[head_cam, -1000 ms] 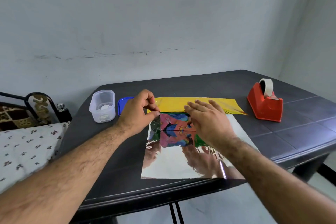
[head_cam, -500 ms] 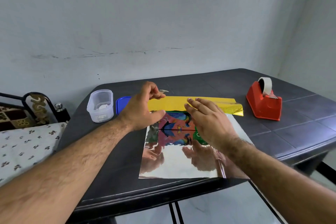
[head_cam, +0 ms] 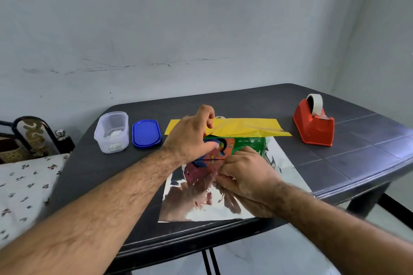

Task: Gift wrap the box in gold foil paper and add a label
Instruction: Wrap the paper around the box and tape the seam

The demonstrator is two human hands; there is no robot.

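Observation:
A colourful green and orange box (head_cam: 243,144) lies on a sheet of foil paper (head_cam: 201,207), mirror side up, near the table's front edge. The sheet's far end is folded over the box top and shows its gold side (head_cam: 245,127). My left hand (head_cam: 192,138) grips this gold flap at the box's left end, fingers curled over it and thumb on the box front. My right hand (head_cam: 245,174) sits just in front of the box, fingers curled on the foil at the box's near bottom edge. It hides the box's lower right part.
A red tape dispenser (head_cam: 312,125) stands at the right on the dark table (head_cam: 346,163). A clear plastic tub (head_cam: 111,131) and its blue lid (head_cam: 146,133) lie to the left. A patterned cloth (head_cam: 22,185) and a dark bottle (head_cam: 63,138) are beyond the table's left edge.
My left hand pulled the gold flap further over the box top. My right hand left its flat rest on the box, moved nearer and curled its fingers at the box's front edge.

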